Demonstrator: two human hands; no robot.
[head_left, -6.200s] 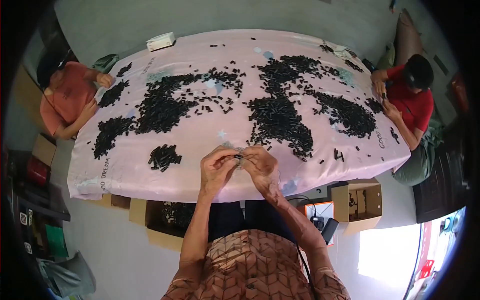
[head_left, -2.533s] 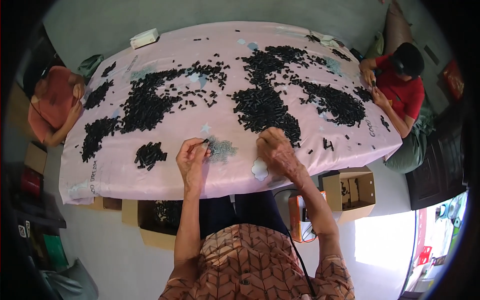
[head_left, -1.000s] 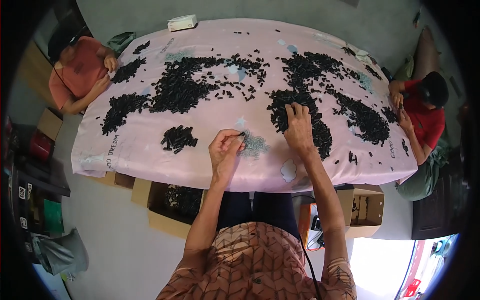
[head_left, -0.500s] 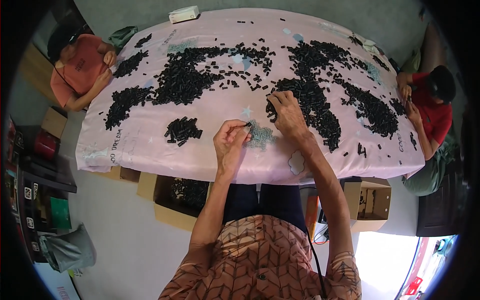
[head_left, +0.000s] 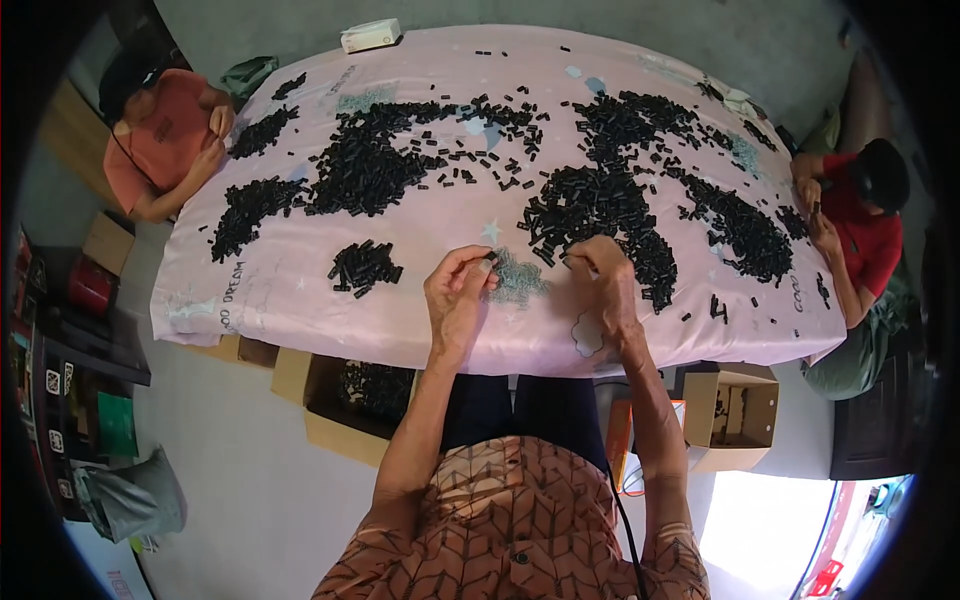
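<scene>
My left hand [head_left: 459, 298] pinches a small black cylindrical piece [head_left: 491, 257] between thumb and fingers. Just right of it lies a loose heap of small grey-green shiny parts [head_left: 520, 282], too fine to name. My right hand [head_left: 606, 280] hovers on the heap's far side, its thumb and forefinger pressed together; whatever they hold, if anything, is too small to tell. Beyond that hand spreads a big pile of black cylindrical pieces [head_left: 580, 200]. A smaller pile of black pieces [head_left: 365, 268] sits left of my left hand.
A pink printed cloth [head_left: 420, 330] covers the table, with more black piles [head_left: 365, 165] across it. Two people sit at the table, one on the left [head_left: 165, 145], one on the right [head_left: 870, 225]. Cardboard boxes [head_left: 345, 435] stand on the floor below. A tissue box [head_left: 370, 36] is at the far edge.
My right hand has drawn back from the large black pile toward me, stopping right of the grey-green heap. My left hand keeps its black piece in nearly the same place.
</scene>
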